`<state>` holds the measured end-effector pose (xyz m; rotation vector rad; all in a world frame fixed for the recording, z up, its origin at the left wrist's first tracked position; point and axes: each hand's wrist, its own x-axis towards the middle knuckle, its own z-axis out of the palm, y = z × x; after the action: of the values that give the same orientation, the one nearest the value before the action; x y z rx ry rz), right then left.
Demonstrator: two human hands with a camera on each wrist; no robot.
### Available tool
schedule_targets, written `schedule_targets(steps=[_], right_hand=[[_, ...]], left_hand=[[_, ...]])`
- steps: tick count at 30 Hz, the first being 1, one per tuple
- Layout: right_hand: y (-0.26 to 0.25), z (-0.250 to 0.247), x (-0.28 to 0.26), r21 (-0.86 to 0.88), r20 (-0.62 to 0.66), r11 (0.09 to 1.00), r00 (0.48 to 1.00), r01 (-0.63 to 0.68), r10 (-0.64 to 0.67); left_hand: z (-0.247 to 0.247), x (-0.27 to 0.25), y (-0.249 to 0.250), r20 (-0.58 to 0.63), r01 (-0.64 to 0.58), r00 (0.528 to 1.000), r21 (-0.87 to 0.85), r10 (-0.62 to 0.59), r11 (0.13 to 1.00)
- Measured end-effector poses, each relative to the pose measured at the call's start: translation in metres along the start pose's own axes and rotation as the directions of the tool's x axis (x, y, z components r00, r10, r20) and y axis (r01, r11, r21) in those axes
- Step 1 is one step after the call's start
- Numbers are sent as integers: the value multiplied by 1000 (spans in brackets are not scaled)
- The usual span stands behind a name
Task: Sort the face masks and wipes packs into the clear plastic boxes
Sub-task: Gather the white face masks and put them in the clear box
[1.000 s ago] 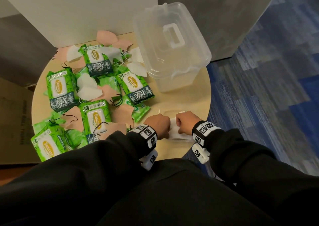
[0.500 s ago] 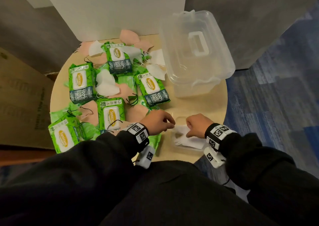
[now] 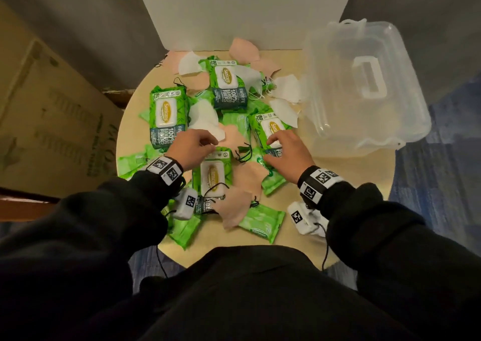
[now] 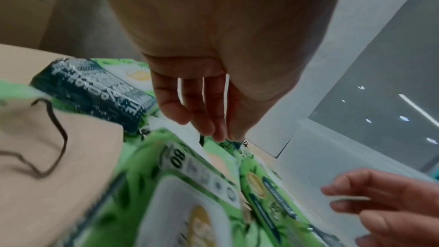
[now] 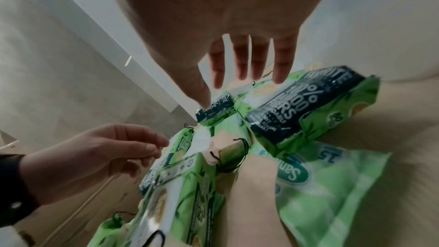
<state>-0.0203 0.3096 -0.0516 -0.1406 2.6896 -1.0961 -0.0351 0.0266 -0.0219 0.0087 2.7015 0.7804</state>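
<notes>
Head view had both hands over the heap of wipes packs and face masks on the round table [image 3: 351, 176], the left hand [image 3: 191, 148] loose-fingered and holding nothing, the right hand [image 3: 289, 149] spread above a green wipes pack [image 3: 270, 129], the clear plastic box [image 3: 364, 85] lidded beside them. Left wrist, I saw relaxed fingers [image 4: 202, 112] gripping nothing over a pack [image 4: 190, 185]. Right wrist, I saw straight fingers [image 5: 282, 63] splayed just above that pack [image 5: 297, 112].

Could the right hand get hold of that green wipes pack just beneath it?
Probably yes. The right hand hovers open right over the wipes pack, fingers spread, and nothing covers the pack's near end; only a white mask overlaps its far corner.
</notes>
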Motion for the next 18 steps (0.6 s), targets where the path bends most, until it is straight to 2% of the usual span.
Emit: schedule_targets(steps=[2, 6, 11, 14, 18], right_hand=[[-3, 8, 21, -47, -62, 998, 997, -45, 42], [0, 14, 65, -91, -130, 973, 971, -212, 199], [13, 23, 104, -261, -51, 890, 926, -374, 374], [18, 30, 106, -293, -46, 881, 926, -371, 374], [20, 35, 93, -380, -33, 871, 946, -311, 323]], left_hand=[[-8, 13, -13, -13, -11, 1000, 95, 13, 995], [-14, 39, -34, 55, -74, 997, 327, 60, 942], [-8, 64, -60, 166, -256, 967, 623, 195, 739], [-7, 69, -67, 199, -326, 945, 663, 262, 674], [-10, 75, -72, 207, -358, 932, 652, 297, 669]])
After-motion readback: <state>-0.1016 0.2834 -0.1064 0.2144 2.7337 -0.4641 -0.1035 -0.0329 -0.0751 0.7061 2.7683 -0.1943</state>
